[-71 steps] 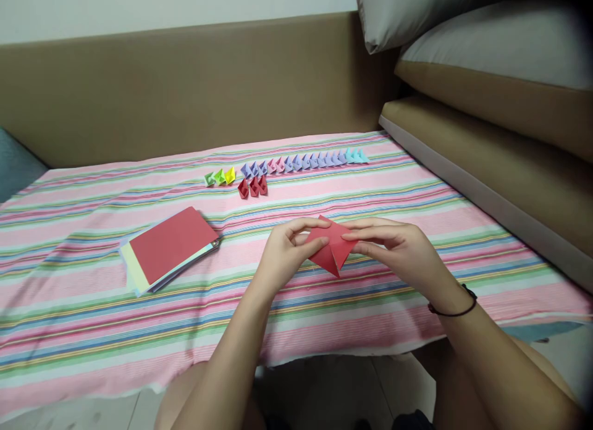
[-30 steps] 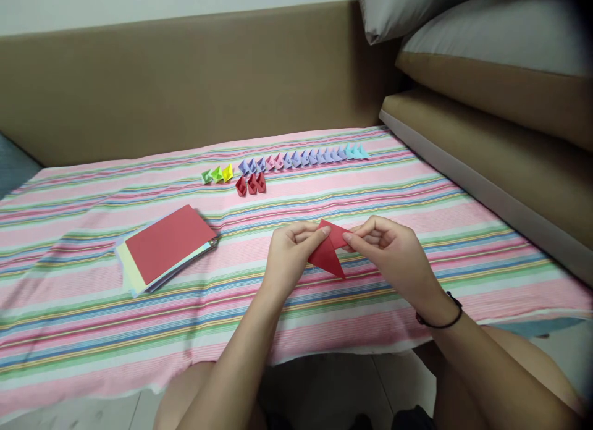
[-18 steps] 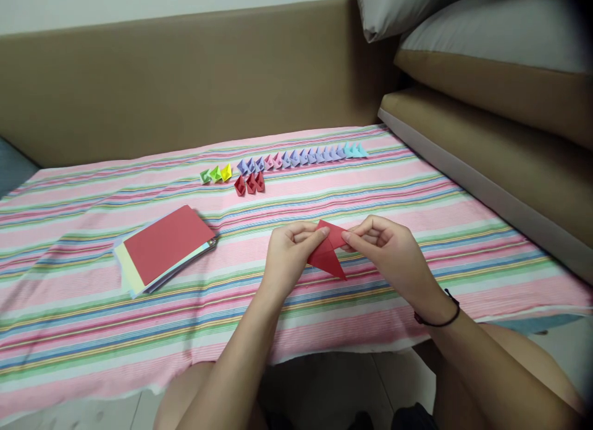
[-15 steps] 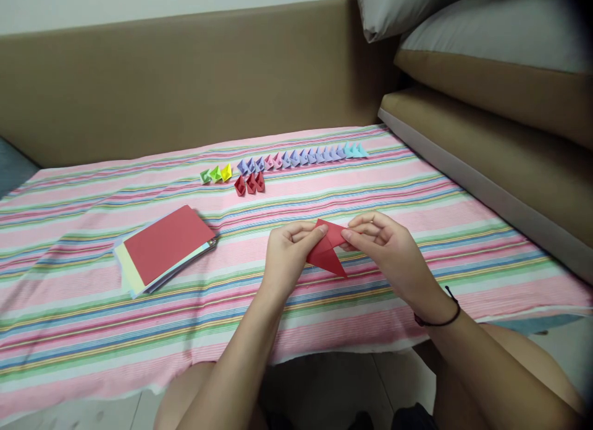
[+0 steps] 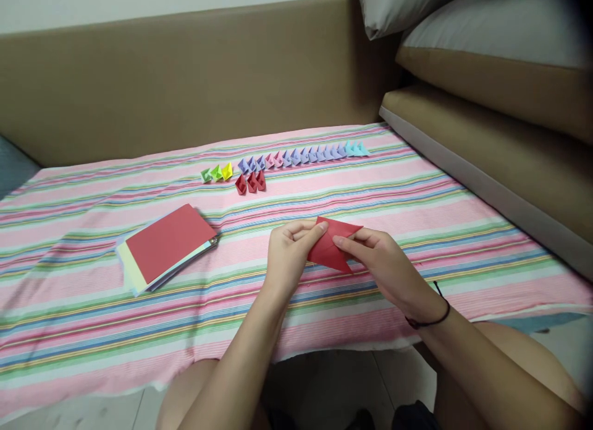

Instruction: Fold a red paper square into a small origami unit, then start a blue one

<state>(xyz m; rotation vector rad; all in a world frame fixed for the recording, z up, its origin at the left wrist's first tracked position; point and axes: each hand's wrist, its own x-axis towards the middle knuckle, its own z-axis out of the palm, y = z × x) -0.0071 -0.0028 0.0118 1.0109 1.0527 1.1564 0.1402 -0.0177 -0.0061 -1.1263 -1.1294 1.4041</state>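
A partly folded piece of red paper (image 5: 327,252) is held above the striped cloth, with two pointed flaps toward the right. My left hand (image 5: 293,251) pinches its left side, thumb on top. On the right, my right hand (image 5: 373,252) grips the paper near its middle, the thumb pressing on the upper face; the fingers beneath are partly hidden. Farther back stand several small folded paper pieces: red ones (image 5: 251,183), green and yellow ones (image 5: 217,173), and a long row of purple, pink and light blue ones (image 5: 303,156).
A stack of coloured paper with a red sheet (image 5: 171,241) on top lies at the left. The striped cloth (image 5: 152,331) covers the seat. Behind rises a brown backrest (image 5: 185,84); stacked cushions (image 5: 491,133) stand at the right.
My right hand has shifted its hold from the upper flap's tip inward to the paper's middle. The upper flap now points out to the right. My left hand stays in place.
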